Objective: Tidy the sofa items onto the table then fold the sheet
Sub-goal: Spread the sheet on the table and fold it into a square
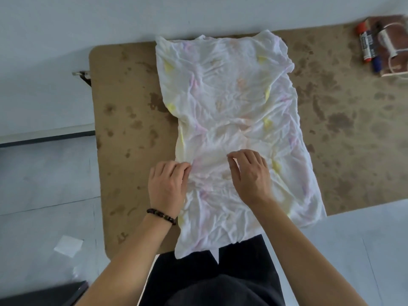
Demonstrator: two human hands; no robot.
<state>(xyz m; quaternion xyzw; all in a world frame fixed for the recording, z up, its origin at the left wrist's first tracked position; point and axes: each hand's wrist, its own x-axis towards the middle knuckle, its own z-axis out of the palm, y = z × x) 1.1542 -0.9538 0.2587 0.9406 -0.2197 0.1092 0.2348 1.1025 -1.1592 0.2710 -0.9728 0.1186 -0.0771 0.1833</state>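
1. The tidying part looks done, as far as can be seen: two markers, a brown book and a white cord sit together at the far right corner of the surface. The sofa itself is out of view, so I cannot tell whether anything remains on it.
2. The sheet lies on the middle of the surface as a long, crumpled strip. It runs from the far edge to the near edge, where its end hangs over in front of the person.
3. It appears to be doubled over lengthwise, so folding seems to be under way but far from finished. The strip is wrinkled, its sides are uneven, and no crosswise fold shows.
4. The left hand is at the strip's left side near the near edge, its fingers curled and pinching the cloth.
5. The right hand rests just beside it on the strip's middle, fingertips bent down and nipping a ridge of fabric.
6. What is left, by my reading: smooth the strip, even its sides, then fold it end over end into a compact bundle.
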